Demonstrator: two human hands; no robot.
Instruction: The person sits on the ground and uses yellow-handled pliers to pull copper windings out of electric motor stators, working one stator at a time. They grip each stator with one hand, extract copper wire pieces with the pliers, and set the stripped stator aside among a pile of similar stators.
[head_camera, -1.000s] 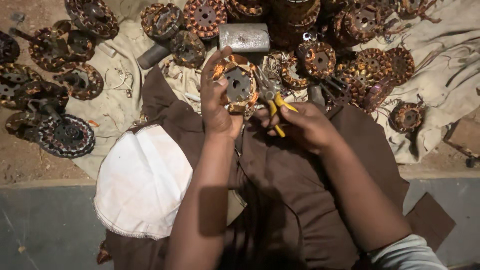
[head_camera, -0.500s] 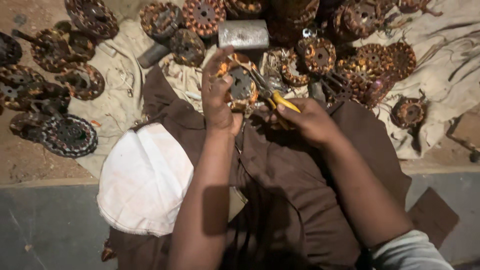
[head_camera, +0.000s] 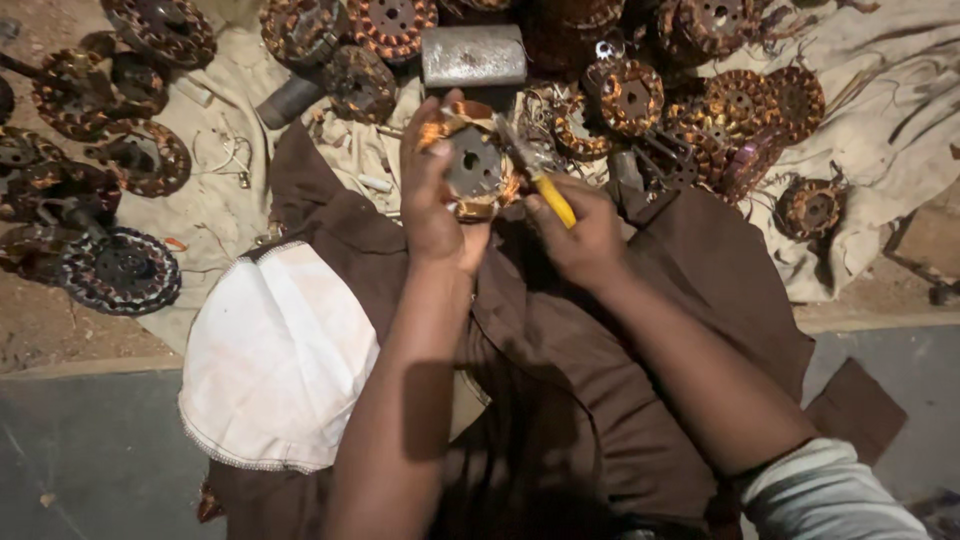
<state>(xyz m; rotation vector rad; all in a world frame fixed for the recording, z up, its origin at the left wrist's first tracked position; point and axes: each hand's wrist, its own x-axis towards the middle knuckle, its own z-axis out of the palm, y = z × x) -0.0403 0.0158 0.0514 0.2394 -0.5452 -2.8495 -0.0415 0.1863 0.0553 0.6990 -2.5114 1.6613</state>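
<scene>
The left hand (head_camera: 438, 200) grasps one round copper-wound motor stator (head_camera: 472, 165), held up over the brown-clothed lap (head_camera: 600, 350). The right hand (head_camera: 585, 235) is clenched around one yellow-handled pair of pliers (head_camera: 535, 170), its tip touching the stator's windings. One white cloth cap (head_camera: 275, 360) lies on the left knee. One grey metal cylinder (head_camera: 473, 55) rests beyond, among well over a dozen more round wound stators (head_camera: 630, 98) strewn over one beige sheet (head_camera: 880, 150).

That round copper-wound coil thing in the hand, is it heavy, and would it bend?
The motor stator probably feels heavy for its size: it looks like a metal core wound with copper wire. The left hand grips it firmly; it likely stays stiff. Its thin windings may snag or break.
</scene>
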